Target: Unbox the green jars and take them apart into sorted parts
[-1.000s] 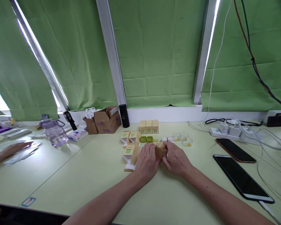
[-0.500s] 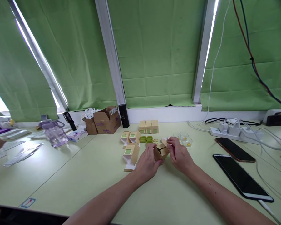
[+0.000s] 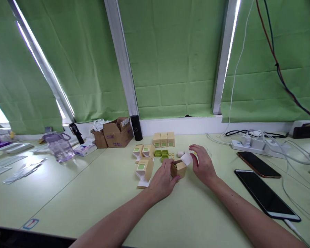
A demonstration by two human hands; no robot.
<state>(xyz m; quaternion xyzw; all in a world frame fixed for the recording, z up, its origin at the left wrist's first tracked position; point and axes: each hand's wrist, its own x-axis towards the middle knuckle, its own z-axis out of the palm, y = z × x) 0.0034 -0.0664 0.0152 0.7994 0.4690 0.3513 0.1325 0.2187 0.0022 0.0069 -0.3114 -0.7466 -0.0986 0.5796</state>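
My left hand (image 3: 163, 179) is closed around a small kraft cardboard box (image 3: 181, 169), held just above the table or resting on it; I cannot tell which. The box's top is open, and its white-lined flap (image 3: 186, 158) stands up to the right. Beside that flap is my right hand (image 3: 203, 164), thumb and forefinger apart, the thumb at or close to the flap's edge. Left of my hands stand several similar boxes with open flaps, including one with a green label (image 3: 145, 167). Small green containers (image 3: 164, 152) sit behind the held box, next to tiny yellowish pieces (image 3: 171, 155).
Three closed kraft boxes (image 3: 164, 140) stand in a row near the wall. A clear plastic tray (image 3: 209, 152) is partly hidden behind my right hand. Two phones (image 3: 267, 194), a power strip (image 3: 260, 148) and cables lie right. A carton (image 3: 118, 132), black cylinder (image 3: 136, 128) and jug (image 3: 59, 146) stand left.
The box's flap has swung up and open, showing its white inside. My right hand has let go of it and shifted slightly right and up. A person's hand at far left has gone.
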